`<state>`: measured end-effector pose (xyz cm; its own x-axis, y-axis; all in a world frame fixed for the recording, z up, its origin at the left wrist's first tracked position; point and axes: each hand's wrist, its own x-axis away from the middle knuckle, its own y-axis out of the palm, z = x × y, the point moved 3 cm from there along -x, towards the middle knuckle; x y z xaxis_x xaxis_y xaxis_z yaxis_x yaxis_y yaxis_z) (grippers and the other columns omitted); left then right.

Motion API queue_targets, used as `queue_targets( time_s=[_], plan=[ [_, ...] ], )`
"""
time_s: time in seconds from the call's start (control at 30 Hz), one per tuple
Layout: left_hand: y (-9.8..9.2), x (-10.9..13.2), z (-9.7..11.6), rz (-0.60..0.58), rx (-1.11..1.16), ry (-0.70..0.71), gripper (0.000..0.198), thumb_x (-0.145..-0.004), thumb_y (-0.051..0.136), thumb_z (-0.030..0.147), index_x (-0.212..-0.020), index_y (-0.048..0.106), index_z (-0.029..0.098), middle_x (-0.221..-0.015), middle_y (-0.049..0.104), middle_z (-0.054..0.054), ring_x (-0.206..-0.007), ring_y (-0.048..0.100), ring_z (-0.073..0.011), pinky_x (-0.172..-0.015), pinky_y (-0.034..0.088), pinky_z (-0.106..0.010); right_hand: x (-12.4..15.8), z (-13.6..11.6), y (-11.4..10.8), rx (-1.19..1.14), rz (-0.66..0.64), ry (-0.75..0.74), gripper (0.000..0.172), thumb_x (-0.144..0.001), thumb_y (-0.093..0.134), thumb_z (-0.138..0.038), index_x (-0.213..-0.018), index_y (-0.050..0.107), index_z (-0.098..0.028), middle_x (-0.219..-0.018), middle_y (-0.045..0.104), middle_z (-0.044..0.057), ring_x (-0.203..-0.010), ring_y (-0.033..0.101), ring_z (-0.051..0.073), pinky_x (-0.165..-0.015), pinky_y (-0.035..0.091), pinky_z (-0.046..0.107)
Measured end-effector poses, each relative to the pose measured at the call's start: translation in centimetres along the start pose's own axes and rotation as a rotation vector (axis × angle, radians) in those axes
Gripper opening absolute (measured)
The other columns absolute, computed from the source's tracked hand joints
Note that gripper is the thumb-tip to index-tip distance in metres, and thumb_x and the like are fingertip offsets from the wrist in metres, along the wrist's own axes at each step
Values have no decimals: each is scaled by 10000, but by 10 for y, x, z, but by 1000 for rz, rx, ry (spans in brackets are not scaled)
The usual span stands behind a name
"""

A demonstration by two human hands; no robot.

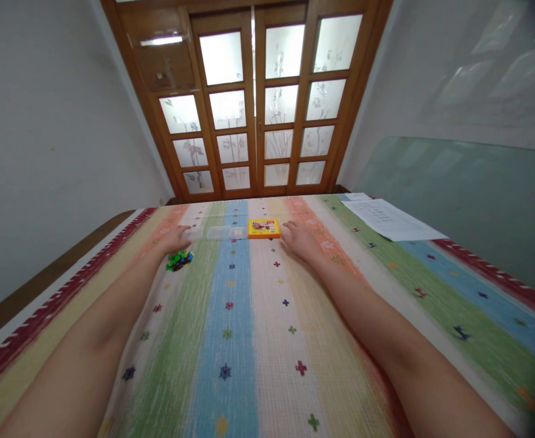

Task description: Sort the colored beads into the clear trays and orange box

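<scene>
My left hand (pixel 176 239) rests at the far left of the striped cloth, its fingers reaching toward a clear plastic piece (pixel 194 233). Whether they touch it is hard to see. Just below that hand lies a heap of small green, blue and dark pieces (pixel 179 261). A clear, shallow plastic tray (pixel 219 232) sits between my hands, next to a flat yellow-orange box (pixel 264 229) with a printed picture. To the right of the box is my right hand (pixel 297 239), fingers stretched toward its right edge and holding nothing visible.
A striped, patterned tablecloth (pixel 228 365) covers the table. Printed paper sheets (pixel 390 220) lie at the back right. Behind the table stand wooden doors with glass panes (pixel 255 103); a pale green glass panel (pixel 468 194) leans along the right wall.
</scene>
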<state>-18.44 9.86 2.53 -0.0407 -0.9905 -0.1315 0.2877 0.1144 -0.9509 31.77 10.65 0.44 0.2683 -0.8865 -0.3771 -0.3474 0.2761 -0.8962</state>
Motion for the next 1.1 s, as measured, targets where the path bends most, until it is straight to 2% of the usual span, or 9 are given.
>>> queue_targets(
  time_s=[0.07,0.17,0.27,0.43,0.6,0.7,0.87,0.97,1.1],
  plan=[
    [1,0,12,51,-14,57,671,-735,665,335,-1391,615,207,-1490,575,-118,-1425,495,-319,-1229,353,-422,-7,22,-2,-26,56,31,494,-1043,441,-382,-1467,569,-164,-1522,554,142,-1395,493,282,-1182,361,415],
    [5,2,41,192,-7,112,601,-797,612,285,-1391,613,197,-1546,509,-125,-1474,422,-307,-1269,286,-450,-10,48,2,-32,-45,-27,587,-989,563,-389,-1531,511,-171,-1624,449,136,-1475,419,281,-1212,328,410],
    [19,4,83,265,71,172,510,-847,601,264,-1350,639,193,-1544,504,-135,-1476,406,-314,-1273,282,-488,-6,59,6,-27,-132,-47,651,-948,635,-388,-1548,484,-186,-1634,429,147,-1457,438,287,-1194,343,414],
    [58,13,165,211,224,337,419,-909,595,273,-1320,665,237,-1530,519,-99,-1457,432,-296,-1266,317,-506,-1,49,-3,0,-70,0,466,-954,631,-421,-1371,614,-214,-1445,579,137,-1298,551,282,-1097,428,402],
    [90,27,225,152,354,468,376,-906,603,247,-1266,709,254,-1433,600,-107,-1381,517,-299,-1227,387,-508,4,45,-11,16,-71,-5,481,-947,656,-458,-1355,619,-205,-1365,608,147,-1243,576,290,-1062,453,394],
    [96,37,238,118,363,514,339,-898,613,245,-1213,737,266,-1375,638,-105,-1324,559,-307,-1189,427,-503,6,47,-14,-6,-65,-2,491,-954,652,-454,-1371,620,-196,-1346,629,153,-1252,576,296,-1076,443,401],
    [94,47,231,87,466,502,353,-908,605,253,-1244,714,253,-1286,689,-99,-1231,625,-283,-1133,480,-470,10,37,-22,-57,34,47,510,-982,611,-500,-1384,607,-187,-1361,636,145,-1231,598,280,-1052,465,398],
    [97,45,223,82,599,409,443,-918,627,298,-1356,652,239,-1294,695,-113,-1162,664,-265,-1073,526,-457,18,8,-27,-105,47,-1,506,-1008,565,-518,-1395,598,-194,-1372,643,135,-1224,609,277,-1033,480,395],
    [102,41,224,65,806,341,683,-903,696,403,-1535,492,242,-1405,641,-148,-1198,662,-267,-1046,548,-453,32,-46,-28,-148,-35,-228,478,-1025,551,-503,-1407,597,-221,-1383,649,122,-1254,602,277,-1061,466,393]
  ],
)
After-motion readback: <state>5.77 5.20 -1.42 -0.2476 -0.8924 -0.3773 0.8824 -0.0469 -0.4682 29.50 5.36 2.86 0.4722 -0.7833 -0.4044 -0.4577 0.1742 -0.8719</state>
